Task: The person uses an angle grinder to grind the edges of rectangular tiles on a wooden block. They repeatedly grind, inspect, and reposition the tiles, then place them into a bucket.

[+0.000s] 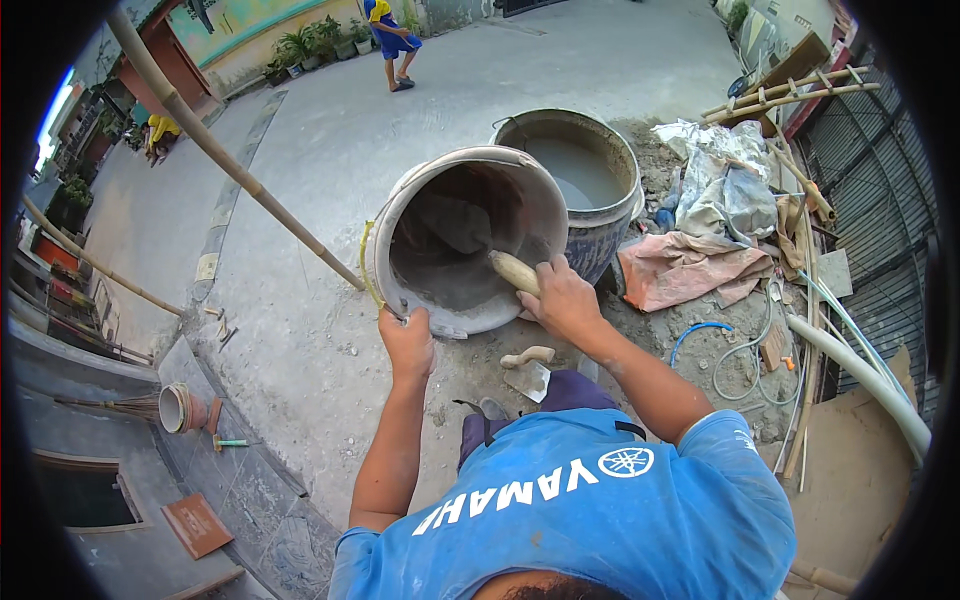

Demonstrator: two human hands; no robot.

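A large grey-crusted bucket [548, 190] is tilted with its mouth toward me, and grey cement mix [455, 285] coats its inside. My left hand [408, 343] is closed at the bucket's near left rim, where a yellow-green handle [368, 262] comes down. In my right hand [568, 305] is the wooden handle of a trowel [515, 272]. The trowel's grey blade reaches into the bucket, and mortar partly hides it. Just behind stands a dark drum [592, 245] of cloudy grey water. A second trowel [528, 378] lies on the ground below my hands.
Crumpled sacks [690, 268], a blue hose [697, 328] and a white pipe [860, 370] lie on the right. A bamboo pole [235, 165] slants down at the left. Farther left is a small bucket [183, 408]. A person [392, 40] walks on the far pavement.
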